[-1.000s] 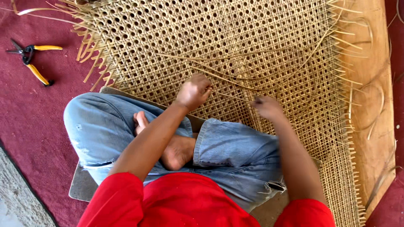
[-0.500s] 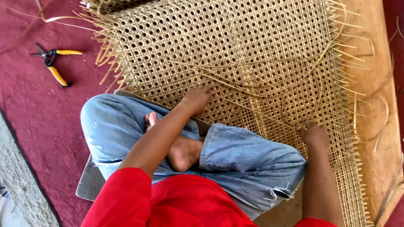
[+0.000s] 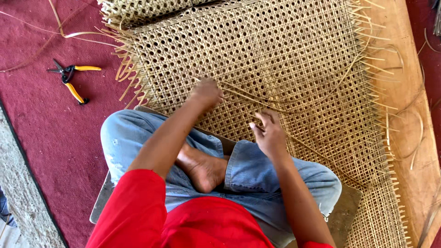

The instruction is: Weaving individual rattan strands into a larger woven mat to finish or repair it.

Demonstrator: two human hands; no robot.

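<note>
Moving back in from four o'clock, the right hand (image 3: pixel 270 134) hovered open over the cane mat (image 3: pixel 294 55), while the left hand (image 3: pixel 207 92) pinched a loose cane strand (image 3: pixel 275 104) at its ten o'clock.

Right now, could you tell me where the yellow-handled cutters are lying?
In the head view, the yellow-handled cutters lie on the red carpet at upper left, left of the cane mat, beyond the left hand's reach.

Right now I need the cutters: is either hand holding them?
No, the cutters lie on the red carpet, apart from both hands, which are at the cane mat.
</note>
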